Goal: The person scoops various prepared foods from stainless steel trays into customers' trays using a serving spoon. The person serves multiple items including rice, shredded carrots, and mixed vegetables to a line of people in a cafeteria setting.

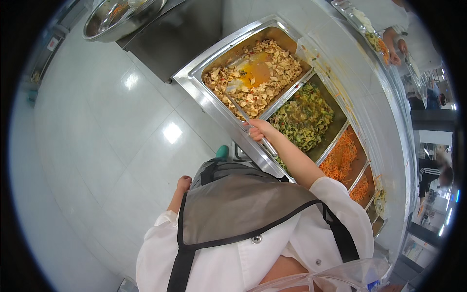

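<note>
My right hand (258,130) grips the metal handle (268,146) of a long serving utensil. Its shaft slants up and left over a deep steel pan (215,58); the utensil's head is hidden or hard to make out among the food. Flat tan food pieces (288,69) ring a pool of orange, oily liquid (261,71) in that pan. Under and beside my right forearm is a pan of chopped green vegetables (306,113). My left hand (184,182) hangs by my side over the floor, fingers curled, with nothing visible in it.
Beyond the greens are pans of shredded carrot (339,157). A food-stained, film-covered ledge (368,95) runs along the right. Past it, people hold metal trays (365,29) of food. A steel bowl (120,22) sits upper left, by a dark metal cabinet (175,40).
</note>
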`<state>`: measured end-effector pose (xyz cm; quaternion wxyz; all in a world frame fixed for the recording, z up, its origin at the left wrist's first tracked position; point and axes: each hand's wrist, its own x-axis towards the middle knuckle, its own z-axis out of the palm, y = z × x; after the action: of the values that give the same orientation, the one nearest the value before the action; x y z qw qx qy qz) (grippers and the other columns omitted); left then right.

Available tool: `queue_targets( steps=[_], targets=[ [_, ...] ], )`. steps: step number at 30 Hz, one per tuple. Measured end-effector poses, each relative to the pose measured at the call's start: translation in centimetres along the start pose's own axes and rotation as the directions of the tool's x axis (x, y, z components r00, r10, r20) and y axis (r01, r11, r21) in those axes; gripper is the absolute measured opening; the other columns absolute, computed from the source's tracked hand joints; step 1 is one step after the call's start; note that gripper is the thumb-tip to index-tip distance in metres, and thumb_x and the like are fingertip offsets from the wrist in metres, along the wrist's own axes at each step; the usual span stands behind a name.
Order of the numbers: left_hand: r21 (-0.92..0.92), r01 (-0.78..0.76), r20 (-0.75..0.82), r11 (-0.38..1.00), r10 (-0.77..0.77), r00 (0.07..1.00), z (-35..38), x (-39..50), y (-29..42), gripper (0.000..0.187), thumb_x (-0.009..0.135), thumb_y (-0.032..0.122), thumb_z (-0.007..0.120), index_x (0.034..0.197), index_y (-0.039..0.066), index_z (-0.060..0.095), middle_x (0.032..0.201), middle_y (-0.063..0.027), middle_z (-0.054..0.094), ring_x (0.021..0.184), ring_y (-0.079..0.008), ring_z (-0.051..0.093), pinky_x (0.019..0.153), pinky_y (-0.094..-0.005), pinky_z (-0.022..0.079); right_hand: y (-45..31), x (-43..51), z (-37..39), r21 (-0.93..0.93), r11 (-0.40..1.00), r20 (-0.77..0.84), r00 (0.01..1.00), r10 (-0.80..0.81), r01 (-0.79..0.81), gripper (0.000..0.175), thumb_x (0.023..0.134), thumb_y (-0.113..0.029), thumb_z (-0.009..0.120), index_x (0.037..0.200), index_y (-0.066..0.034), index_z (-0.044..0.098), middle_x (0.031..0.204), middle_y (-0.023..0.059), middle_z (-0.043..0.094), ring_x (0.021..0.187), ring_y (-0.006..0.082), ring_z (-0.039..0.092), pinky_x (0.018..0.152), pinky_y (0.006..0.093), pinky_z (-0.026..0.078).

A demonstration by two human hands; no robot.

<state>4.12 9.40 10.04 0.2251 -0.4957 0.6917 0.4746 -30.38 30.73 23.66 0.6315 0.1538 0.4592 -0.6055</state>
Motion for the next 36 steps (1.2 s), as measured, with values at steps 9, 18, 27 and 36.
queue_targets(
  steps=[9, 18, 27, 36],
  targets=[
    [0.04, -0.056, -0.004, 0.998, 0.056, 0.998, 0.5, 1.1, 1.1, 0.022, 0.069, 0.018, 0.051, 0.083, 0.002, 0.057, 0.065, -0.0086, 0.058, 0.051, -0.0157, 0.054, 0.047, -0.0277, 0.043, 0.2, -6.2, -2.3, 0.334, 0.938, 0.101, 0.986, -0.135, 0.094, 0.026, 0.087, -0.023, 0.034, 0.103, -0.0034, 0.041, 0.05, -0.0045, 0.027, 0.035, 0.0004, 0.021, 0.025, 0.0129, 0.019],
    [-0.062, -0.15, 0.074, 0.987, 0.155, 0.985, 2.4, 3.8, 4.3, 0.021, 0.07, 0.016, 0.049, 0.083, 0.001, 0.057, 0.066, -0.0093, 0.058, 0.054, -0.0164, 0.055, 0.047, -0.0277, 0.044, -4.7, -14.9, -1.6, 0.494, 0.846, 0.193, 0.923, -0.332, 0.2, 0.028, 0.088, -0.022, 0.033, 0.104, 0.0, 0.039, 0.054, -0.0042, 0.028, 0.038, 0.0001, 0.023, 0.026, 0.0124, 0.02],
    [0.146, -0.256, 0.025, 0.956, 0.255, 0.967, 4.1, 8.6, -1.4, 0.025, 0.064, 0.026, 0.05, 0.073, 0.005, 0.061, 0.071, -0.0151, 0.059, 0.07, -0.0276, 0.058, 0.067, -0.0346, 0.045, -12.4, -25.3, -1.4, 0.64, 0.725, 0.299, 0.785, -0.542, 0.257, 0.033, 0.088, -0.021, 0.031, 0.11, 0.0043, 0.032, 0.055, -0.0025, 0.03, 0.039, 0.0008, 0.027, 0.025, 0.0137, 0.025],
    [0.148, -0.148, -0.022, 0.978, 0.153, 0.988, 7.0, 11.7, -4.1, 0.023, 0.065, 0.022, 0.053, 0.079, 0.005, 0.061, 0.076, -0.0138, 0.06, 0.075, -0.0244, 0.058, 0.068, -0.0322, 0.044, -24.3, -30.1, -4.8, 0.559, 0.64, 0.111, 0.717, -0.688, 0.527, 0.024, 0.086, -0.016, 0.035, 0.097, 0.0047, 0.036, 0.054, -0.0026, 0.03, 0.038, 0.0026, 0.028, 0.028, 0.0154, 0.025]
  ],
)
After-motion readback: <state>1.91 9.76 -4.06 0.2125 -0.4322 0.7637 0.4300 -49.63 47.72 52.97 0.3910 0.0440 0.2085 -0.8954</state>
